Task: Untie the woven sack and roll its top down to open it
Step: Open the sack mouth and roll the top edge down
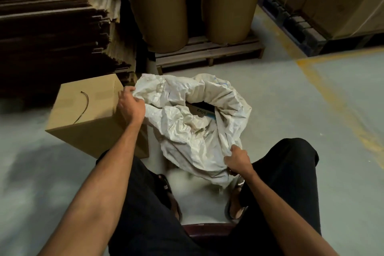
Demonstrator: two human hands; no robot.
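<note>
A crumpled white woven sack [187, 122] stands on the floor between my knees. Its mouth gapes open, and a dark opening [202, 108] shows a box with blue print inside. The rim is bunched and folded outward around the opening. My left hand [131, 104] grips the rim on the sack's left side, fingers curled into the cloth. My right hand [238, 159] grips a fold of the rim at the near right. A thin dark cord [84, 108] lies loose on a cardboard box.
A closed cardboard box [83, 114] sits just left of the sack, touching my left arm. Stacked flat cardboard [52, 27] rises at the far left. Two brown paper rolls [166, 6] stand on a wooden pallet [207, 52] behind. Yellow floor lines [332, 100] run at right.
</note>
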